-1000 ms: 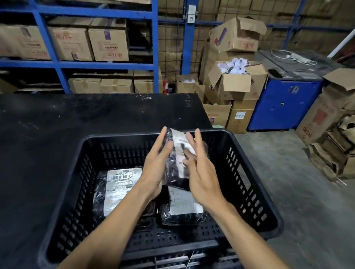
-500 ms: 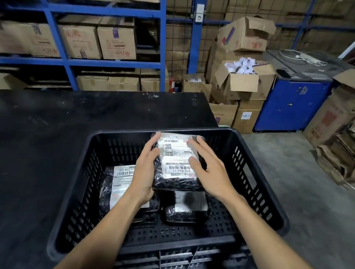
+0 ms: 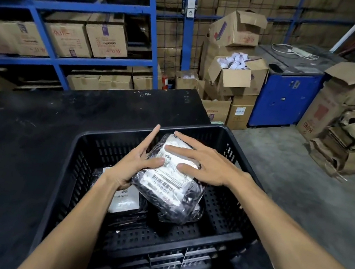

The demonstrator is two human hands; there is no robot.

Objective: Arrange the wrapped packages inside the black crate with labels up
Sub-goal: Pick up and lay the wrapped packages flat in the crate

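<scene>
I have the package [image 3: 168, 178] between both hands at the middle of the frame, above the crate [image 3: 244, 167] floor and label side up. My left hand [image 3: 133, 164] cups its left edge with the thumb hooked over the top; my right hand [image 3: 204, 163] lies nearly flat across the label [image 3: 165, 175], fingers spread and pressing down rather than curled around anything. The wrap is glossy dark film, crinkled and loose at the near corner, so I judge it slippery and a little soft on the outside — the shape under it looks blocky and firm enough to keep its form. It seems light, since open palms carry it without strain. The best hold, I think, is on the two long sides, palms squeezing inward, because the film could slide under fingertips and the label could scuff if I drag across it. Below it at lower left lies a second package [image 3: 125, 198], label up, and another dark one sits partly hidden under the one I hold — I cannot tell its facing.
</scene>
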